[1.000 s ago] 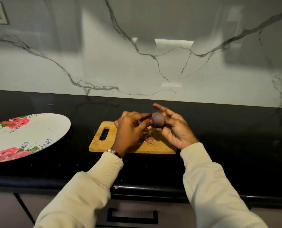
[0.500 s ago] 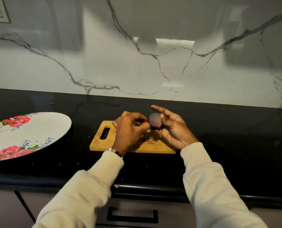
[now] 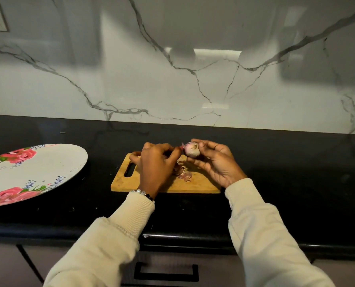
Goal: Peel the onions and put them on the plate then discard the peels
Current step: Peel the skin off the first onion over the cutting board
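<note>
Right now my right hand (image 3: pixel 218 162) cradles the onion (image 3: pixel 191 149) above the chopping board (image 3: pixel 166 183), its peeling end pointing to nine o'clock, where my left hand (image 3: pixel 155 162) pinches a flap of skin, the plate (image 3: pixel 27 172) lying farther off that way.

A kitchen with a black counter and a white stone wall.
The wall (image 3: pixel 193 83) is shiny, with thin grey lines like cracks, and a bright light shines back off it. The counter (image 3: pixel 286 162) runs under it. A drawer (image 3: pixel 110 272) with a dark handle (image 3: pixel 166 273) sits below.
</note>
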